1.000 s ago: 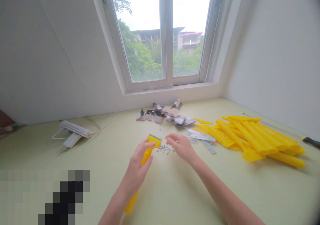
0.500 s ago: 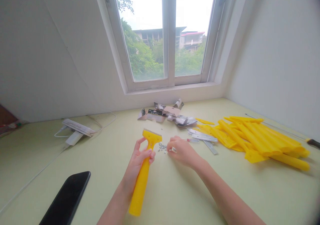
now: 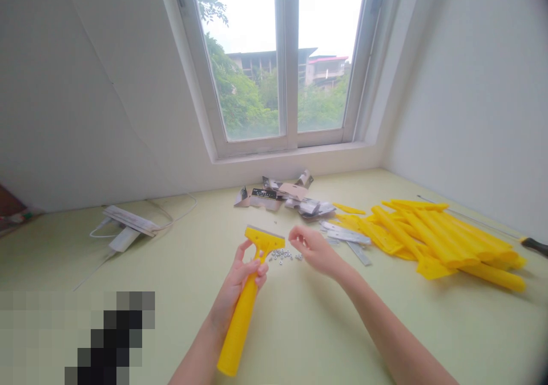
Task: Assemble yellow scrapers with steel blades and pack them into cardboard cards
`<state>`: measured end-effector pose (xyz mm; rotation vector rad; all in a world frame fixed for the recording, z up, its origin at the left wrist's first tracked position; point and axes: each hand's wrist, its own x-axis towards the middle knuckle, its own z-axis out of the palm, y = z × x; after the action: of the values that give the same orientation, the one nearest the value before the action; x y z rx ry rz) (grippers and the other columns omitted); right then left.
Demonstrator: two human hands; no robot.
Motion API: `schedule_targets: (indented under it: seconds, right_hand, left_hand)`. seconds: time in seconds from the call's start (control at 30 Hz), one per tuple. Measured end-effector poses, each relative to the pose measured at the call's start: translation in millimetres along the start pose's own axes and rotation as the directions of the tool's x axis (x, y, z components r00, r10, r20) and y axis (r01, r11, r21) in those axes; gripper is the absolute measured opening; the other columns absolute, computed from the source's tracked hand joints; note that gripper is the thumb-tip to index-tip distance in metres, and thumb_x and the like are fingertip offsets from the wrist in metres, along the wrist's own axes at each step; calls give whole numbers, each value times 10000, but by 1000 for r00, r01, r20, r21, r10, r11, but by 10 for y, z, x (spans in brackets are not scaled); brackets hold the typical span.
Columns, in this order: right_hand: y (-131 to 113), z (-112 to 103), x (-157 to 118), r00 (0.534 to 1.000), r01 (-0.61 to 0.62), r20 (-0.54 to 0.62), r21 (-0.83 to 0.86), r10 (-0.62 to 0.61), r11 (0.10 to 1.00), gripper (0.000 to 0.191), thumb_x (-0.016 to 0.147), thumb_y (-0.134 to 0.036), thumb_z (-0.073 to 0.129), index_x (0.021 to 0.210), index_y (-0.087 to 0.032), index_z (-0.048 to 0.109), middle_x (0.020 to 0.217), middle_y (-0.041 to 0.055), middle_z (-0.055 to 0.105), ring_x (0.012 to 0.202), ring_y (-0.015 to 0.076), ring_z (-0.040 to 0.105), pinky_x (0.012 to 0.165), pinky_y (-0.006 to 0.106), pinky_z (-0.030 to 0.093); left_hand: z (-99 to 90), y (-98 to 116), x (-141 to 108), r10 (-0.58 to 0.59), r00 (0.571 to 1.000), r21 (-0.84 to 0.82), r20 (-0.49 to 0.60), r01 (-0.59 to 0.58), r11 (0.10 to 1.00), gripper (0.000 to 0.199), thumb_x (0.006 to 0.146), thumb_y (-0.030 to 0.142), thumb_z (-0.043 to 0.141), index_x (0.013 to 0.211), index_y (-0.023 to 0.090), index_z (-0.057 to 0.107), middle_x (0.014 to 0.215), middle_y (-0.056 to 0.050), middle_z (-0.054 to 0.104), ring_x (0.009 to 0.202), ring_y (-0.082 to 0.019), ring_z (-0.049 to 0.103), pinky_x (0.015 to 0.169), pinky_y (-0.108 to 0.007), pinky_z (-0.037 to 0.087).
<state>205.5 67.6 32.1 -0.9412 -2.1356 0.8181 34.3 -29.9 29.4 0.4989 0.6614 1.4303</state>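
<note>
So, a yellow scraper is being held up over the table, kinda tilted, with its wide head pointed toward the window and its handle slanting back toward the camera. It's gripped just below the head by the left hand, with the thumb and fingers clamped around the neck. A thin grey edge can be seen along the top of the head.

The right hand is held just to the right of the scraper's head, not touching it, with the fingers curled in together. Whether anything tiny is pinched in there can't be told, tbh.

A little scatter of small metal nuts is seen right beside the scraper's head, partly hidden by it. Further right of the scraper, some flat metal strips are laid out, then a big messy heap of yellow handles, and a screwdriver with a black grip past those. Beyond the scraper, torn packaging is piled up. Well to the left of it, a white power strip is plugged up with cables, and nearer the camera on that side something dark is pixelated out.
</note>
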Motion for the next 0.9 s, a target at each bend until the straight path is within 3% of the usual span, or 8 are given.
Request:
schedule_targets:
  seconds: [0.17, 0.33, 0.57, 0.67, 0.77, 0.9]
  right_hand:
    - [-112, -154, 54, 986, -110, -80, 332, 144, 937, 114, 745, -273, 497, 764, -173, 548, 730, 5, 571, 689, 133, 516, 620, 253, 398]
    - [-263, -105, 18, 984, -66, -108, 524, 143, 849, 85, 711, -234, 525, 734, -168, 574, 669, -9, 583, 615, 109, 503, 597, 239, 393]
    - [-296, 73, -8, 991, -107, 7, 630, 132, 769, 144, 711, -267, 561, 787, -166, 629, 741, 29, 649, 710, 160, 599, 648, 280, 471]
    - [-303, 141, -15, 994, -86, 5, 679, 113, 729, 167, 711, -293, 584, 818, -174, 630, 789, 46, 668, 758, 186, 624, 693, 316, 496]
    - [-340, 180, -31, 992, -56, -45, 659, 114, 750, 159, 709, -304, 596, 803, -181, 633, 788, 47, 670, 754, 192, 628, 691, 322, 502]
    - [-374, 206, -53, 985, 17, -157, 529, 78, 849, 125, 736, -280, 565, 790, -197, 641, 764, 32, 655, 720, 173, 607, 683, 309, 485]
  left_hand:
    - [9, -61, 11, -30, 999, 55, 23, 29, 998, 516, 670, 119, 616, 1071, 296, 344, 863, 15, 485, 547, -10, 449, 500, -125, 338]
    - [-10, -120, 41, -46, 999, 102, 13, 44, 994, 543, 649, 131, 641, 1068, 297, 337, 818, 30, 486, 541, -13, 463, 483, -120, 327]
    - [-3, -132, 38, -67, 998, 89, 6, 66, 994, 548, 640, 138, 658, 1066, 291, 351, 816, 22, 524, 566, -22, 493, 534, -127, 370]
    - [7, -129, 31, -85, 996, 82, -3, 85, 993, 544, 637, 123, 662, 1060, 289, 362, 823, 17, 539, 591, -28, 517, 574, -135, 398]
    - [21, -126, 19, -91, 996, 75, -7, 92, 993, 518, 643, 117, 660, 1047, 286, 383, 823, 14, 555, 617, -38, 544, 612, -149, 424]
    - [34, -127, 7, -91, 995, 75, -28, 93, 993, 510, 636, 120, 669, 1039, 286, 404, 850, 12, 571, 665, -55, 577, 675, -175, 449]
